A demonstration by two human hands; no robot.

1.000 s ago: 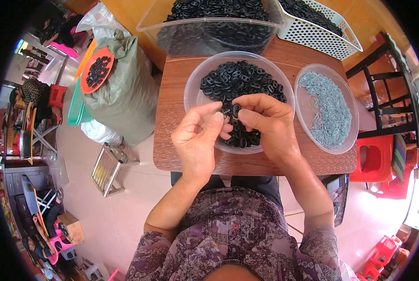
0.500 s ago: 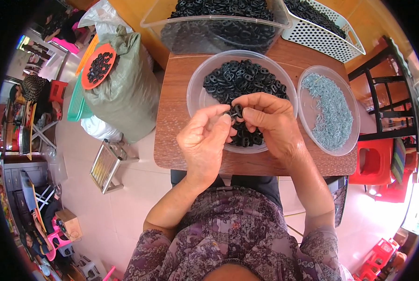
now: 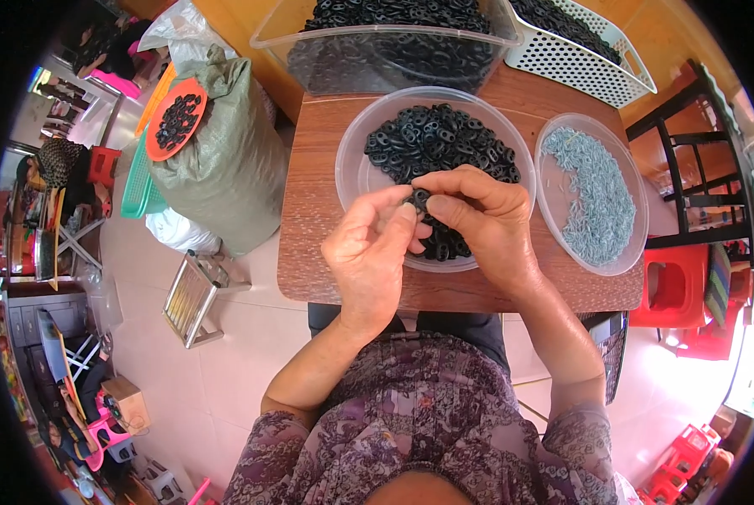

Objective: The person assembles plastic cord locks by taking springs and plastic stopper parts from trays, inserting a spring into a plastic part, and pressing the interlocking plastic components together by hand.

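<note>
Above the near part of a round clear bowl [image 3: 353,181], my left hand [image 3: 367,252] and my right hand [image 3: 490,220] meet, thumbs and forefingers closed on one small black plastic piece with holes [image 3: 420,199]. Both hands touch it from opposite sides, and the fingertips hide part of it. Heaped in the bowl are many similar black two-holed pieces [image 3: 440,147]. To the right of my right hand stands a round clear tray [image 3: 554,223] with a mound of small grey-blue metallic-looking pieces [image 3: 600,202], too small to name.
A large clear bin [image 3: 385,40] and a white perforated basket [image 3: 562,74], both holding black pieces, stand at the wooden table's [image 3: 314,236] back. Left are a full sack [image 3: 225,168] with an orange plate [image 3: 196,135] and a metal-framed stool [image 3: 193,299]. A red stool [image 3: 671,290] stands right.
My right fingers have shifted slightly left and closed in over the black piece, which now shows turned differently between the fingertips. My left hand has stayed nearly in place.
</note>
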